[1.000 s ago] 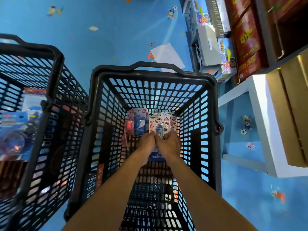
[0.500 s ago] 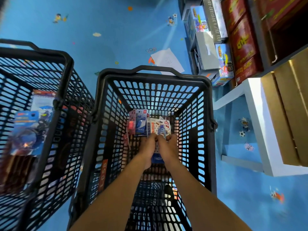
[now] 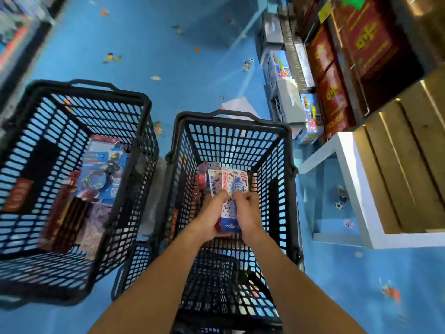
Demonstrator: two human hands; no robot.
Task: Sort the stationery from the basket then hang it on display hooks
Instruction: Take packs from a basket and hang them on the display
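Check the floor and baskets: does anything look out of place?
One thing: a white sheet of paper lies loose on the blue floor just beyond the far rim of the right basket. Inside it, the left hand and right hand hold carded packs; nothing looks spilled or damaged.

- Your scene is bright and evenly lit, and pale streaks of glare cross the far end of the blue floor (image 3: 168, 56).
- Motion blur smears the left basket (image 3: 101, 109) and the top-left corner, and it softens the boxes (image 3: 337, 68) on your right.
- Your wide lens bows straight lines outward near the edges.
- The near bottom of the right basket (image 3: 231, 119) lies in shadow.
- Print on the packs (image 3: 231, 184) is too soft to read.
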